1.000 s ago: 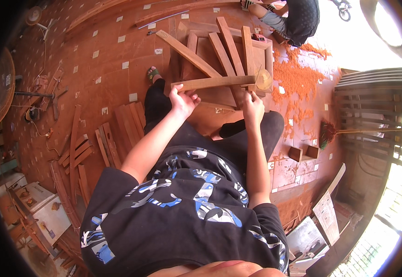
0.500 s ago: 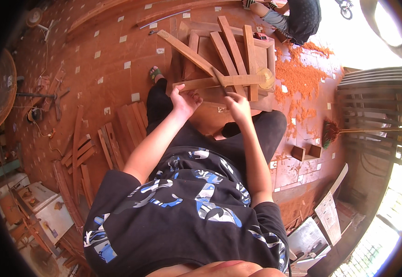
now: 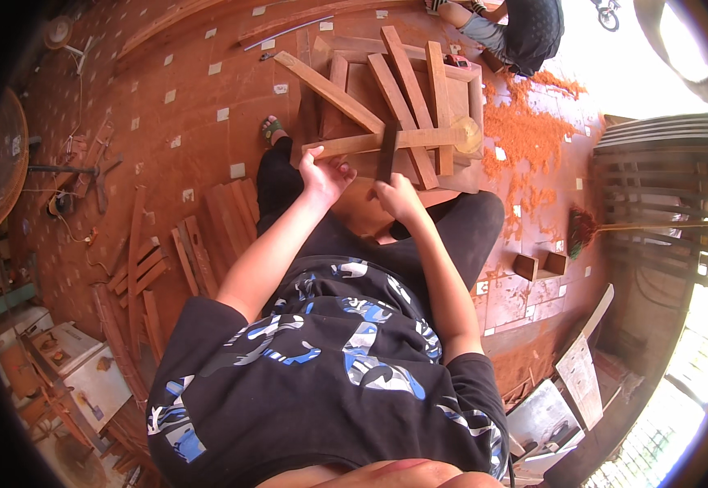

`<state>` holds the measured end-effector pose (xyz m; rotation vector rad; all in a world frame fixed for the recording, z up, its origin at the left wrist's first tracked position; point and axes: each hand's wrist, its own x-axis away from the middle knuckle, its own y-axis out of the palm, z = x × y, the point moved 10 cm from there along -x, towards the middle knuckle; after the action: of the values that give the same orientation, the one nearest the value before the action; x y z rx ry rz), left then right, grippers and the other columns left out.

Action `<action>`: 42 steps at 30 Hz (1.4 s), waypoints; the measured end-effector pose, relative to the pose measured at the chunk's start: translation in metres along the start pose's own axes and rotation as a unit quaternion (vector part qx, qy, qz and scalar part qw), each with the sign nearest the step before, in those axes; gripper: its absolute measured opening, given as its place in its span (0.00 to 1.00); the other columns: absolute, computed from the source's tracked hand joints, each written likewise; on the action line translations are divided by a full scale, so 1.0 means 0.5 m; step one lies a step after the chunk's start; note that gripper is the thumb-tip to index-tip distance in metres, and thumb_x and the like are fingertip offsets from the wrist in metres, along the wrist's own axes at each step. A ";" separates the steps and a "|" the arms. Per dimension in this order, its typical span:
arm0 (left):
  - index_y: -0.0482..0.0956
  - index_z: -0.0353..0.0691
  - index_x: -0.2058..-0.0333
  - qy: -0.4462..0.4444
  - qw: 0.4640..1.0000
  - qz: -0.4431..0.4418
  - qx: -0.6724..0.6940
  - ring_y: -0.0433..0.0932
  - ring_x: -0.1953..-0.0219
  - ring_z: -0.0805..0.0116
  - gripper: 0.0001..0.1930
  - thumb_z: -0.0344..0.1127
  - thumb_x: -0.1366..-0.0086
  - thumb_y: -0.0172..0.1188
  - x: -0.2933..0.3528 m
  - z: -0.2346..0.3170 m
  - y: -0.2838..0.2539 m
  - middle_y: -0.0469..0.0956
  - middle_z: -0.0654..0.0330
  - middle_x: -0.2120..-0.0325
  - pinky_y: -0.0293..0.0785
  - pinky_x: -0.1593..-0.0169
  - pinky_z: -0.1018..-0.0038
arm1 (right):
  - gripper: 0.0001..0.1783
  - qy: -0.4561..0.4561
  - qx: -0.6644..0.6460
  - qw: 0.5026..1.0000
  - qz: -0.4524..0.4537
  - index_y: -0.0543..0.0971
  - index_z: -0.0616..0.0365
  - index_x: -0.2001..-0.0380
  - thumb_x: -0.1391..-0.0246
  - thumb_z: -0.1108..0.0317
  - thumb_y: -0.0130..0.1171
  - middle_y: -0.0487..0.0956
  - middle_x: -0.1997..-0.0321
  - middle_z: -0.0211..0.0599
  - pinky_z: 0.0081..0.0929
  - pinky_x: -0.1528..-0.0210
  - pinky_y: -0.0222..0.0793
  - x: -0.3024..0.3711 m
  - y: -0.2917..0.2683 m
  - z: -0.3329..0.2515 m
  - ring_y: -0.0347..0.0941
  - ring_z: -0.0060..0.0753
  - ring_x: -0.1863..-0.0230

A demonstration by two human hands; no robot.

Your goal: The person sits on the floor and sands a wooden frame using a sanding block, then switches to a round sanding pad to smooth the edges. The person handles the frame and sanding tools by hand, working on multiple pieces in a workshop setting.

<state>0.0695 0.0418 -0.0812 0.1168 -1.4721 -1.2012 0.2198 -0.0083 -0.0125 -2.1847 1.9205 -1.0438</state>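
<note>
My left hand (image 3: 326, 176) is closed round the near left end of a squared wooden strip (image 3: 346, 145). The strip lies across other strips on a wooden panel-like block (image 3: 474, 98), its right end next to a pale round disc (image 3: 471, 137). In my right hand (image 3: 399, 198) is a dark flat file (image 3: 386, 153), blade pointing away from me and laid across the middle of the strip. Beyond it, several more strips (image 3: 407, 77) fan out over the block, one slanting off to the left (image 3: 321, 88).
Orange shavings (image 3: 529, 122) cover the floor to the right, where a person (image 3: 525, 37) crouches at the far side. A broom (image 3: 586, 229) and small wooden box (image 3: 539, 267) are at the right. Cut boards (image 3: 228, 210) lie to my left, with a fan (image 3: 4, 159) beyond.
The file has swung more upright and shifted slightly left, its broad face now showing. My right hand moved toward me and left; my left hand stayed on the strip.
</note>
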 end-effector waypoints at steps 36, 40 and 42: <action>0.75 0.38 0.54 0.014 0.999 -0.023 -0.020 0.68 0.71 0.64 0.24 0.51 0.42 0.59 0.002 0.009 0.009 0.75 0.56 0.64 0.70 0.58 0.63 | 0.14 0.004 -0.322 0.893 0.315 0.81 0.63 0.67 0.32 0.63 0.59 0.75 0.81 0.30 0.22 0.76 0.65 0.039 -0.221 0.109 0.69 0.20 0.81; 0.75 0.39 0.54 0.011 1.000 -0.018 -0.017 0.67 0.71 0.64 0.25 0.52 0.42 0.60 -0.001 0.004 0.008 0.75 0.56 0.64 0.69 0.58 0.63 | 0.14 -0.011 -0.311 0.850 0.425 0.71 0.57 0.69 0.28 0.64 0.54 0.78 0.81 0.33 0.21 0.77 0.66 0.069 -0.277 0.161 0.71 0.19 0.81; 0.75 0.39 0.53 0.012 1.000 -0.016 -0.016 0.67 0.71 0.64 0.25 0.53 0.42 0.59 -0.002 0.005 0.005 0.76 0.56 0.63 0.69 0.58 0.63 | 0.13 -0.011 -0.307 0.868 0.389 0.71 0.58 0.68 0.28 0.63 0.55 0.78 0.81 0.32 0.21 0.76 0.66 0.056 -0.237 0.127 0.72 0.19 0.81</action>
<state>0.0693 0.0451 -0.0798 0.1344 -1.4341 -1.2446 0.3539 -0.0308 0.0051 -1.2496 2.9911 -0.2757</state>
